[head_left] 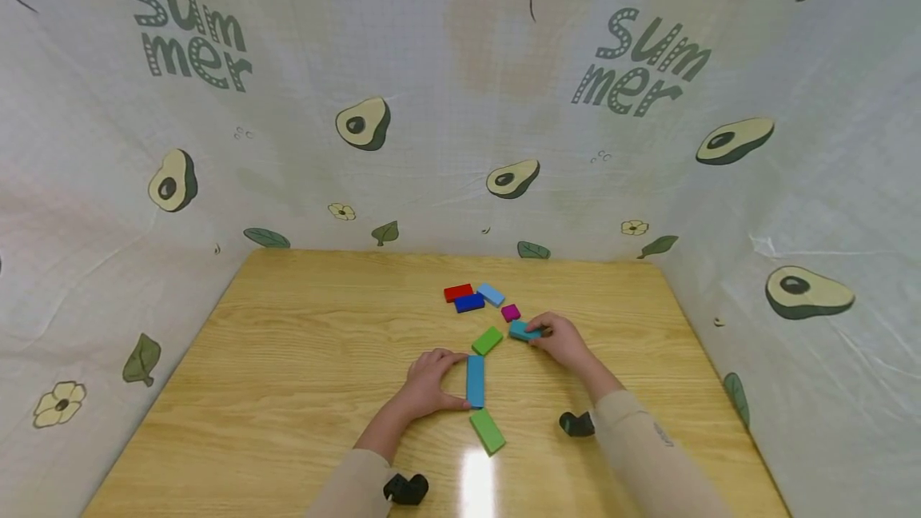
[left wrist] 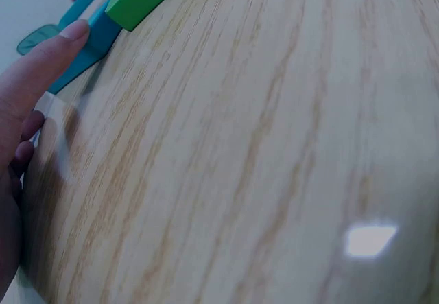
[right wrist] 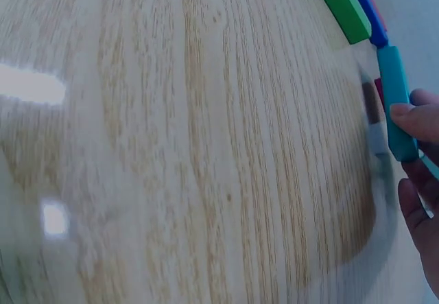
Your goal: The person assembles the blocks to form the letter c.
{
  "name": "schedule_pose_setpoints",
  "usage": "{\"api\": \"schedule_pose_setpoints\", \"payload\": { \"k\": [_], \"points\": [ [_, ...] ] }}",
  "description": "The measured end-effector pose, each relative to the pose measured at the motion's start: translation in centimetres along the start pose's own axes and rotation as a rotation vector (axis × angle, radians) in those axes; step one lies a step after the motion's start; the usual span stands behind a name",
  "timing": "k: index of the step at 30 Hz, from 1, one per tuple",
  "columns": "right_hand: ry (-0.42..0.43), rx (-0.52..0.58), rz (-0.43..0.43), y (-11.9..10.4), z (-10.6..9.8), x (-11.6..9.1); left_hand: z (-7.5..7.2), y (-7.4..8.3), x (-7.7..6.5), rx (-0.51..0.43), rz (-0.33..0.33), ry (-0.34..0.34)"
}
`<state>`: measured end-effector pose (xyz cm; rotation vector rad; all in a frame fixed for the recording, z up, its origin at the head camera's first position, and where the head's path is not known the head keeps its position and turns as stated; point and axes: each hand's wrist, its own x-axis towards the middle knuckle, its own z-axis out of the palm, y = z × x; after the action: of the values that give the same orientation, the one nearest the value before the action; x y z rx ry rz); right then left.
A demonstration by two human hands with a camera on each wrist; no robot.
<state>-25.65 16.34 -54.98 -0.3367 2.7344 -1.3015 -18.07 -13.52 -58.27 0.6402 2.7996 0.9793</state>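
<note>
My left hand (head_left: 429, 384) spans a long blue block (head_left: 476, 382) lying on the table. Its index finger meets the far end and its thumb the near end. A green block (head_left: 488, 431) lies at an angle just off the near end, and another green block (head_left: 488, 340) sits by the far end. My right hand (head_left: 563, 340) pinches a teal-blue block (head_left: 524, 331) between thumb and fingers, to the right of the farther green block. In the right wrist view the thumb presses the face of that teal block (right wrist: 396, 91).
Beyond the hands lie a magenta block (head_left: 511, 312), a light blue block (head_left: 491, 294), a dark blue block (head_left: 470, 303) and a red block (head_left: 458, 292). A printed cloth (head_left: 432, 206) surrounds the wooden table (head_left: 302, 342) at its back and sides.
</note>
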Motion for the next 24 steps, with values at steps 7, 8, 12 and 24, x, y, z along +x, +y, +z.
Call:
{"api": "schedule_pose_setpoints", "payload": {
  "k": [7, 8, 12, 24],
  "points": [
    [-0.018, 0.026, -0.035, -0.03, 0.54, 0.09, -0.06, 0.13, -0.06, -0.007, -0.004, -0.002],
    [-0.020, 0.030, -0.039, -0.02, 0.59, 0.09, -0.05, 0.14, -0.06, -0.007, -0.005, -0.002],
    [-0.036, 0.044, -0.051, 0.20, 0.77, 0.07, 0.00, 0.11, -0.07, -0.001, -0.003, -0.005],
    [-0.057, 0.053, -0.071, 0.74, 0.60, 0.30, -0.08, 0.25, -0.03, 0.000, 0.004, 0.001]
  ]
}}
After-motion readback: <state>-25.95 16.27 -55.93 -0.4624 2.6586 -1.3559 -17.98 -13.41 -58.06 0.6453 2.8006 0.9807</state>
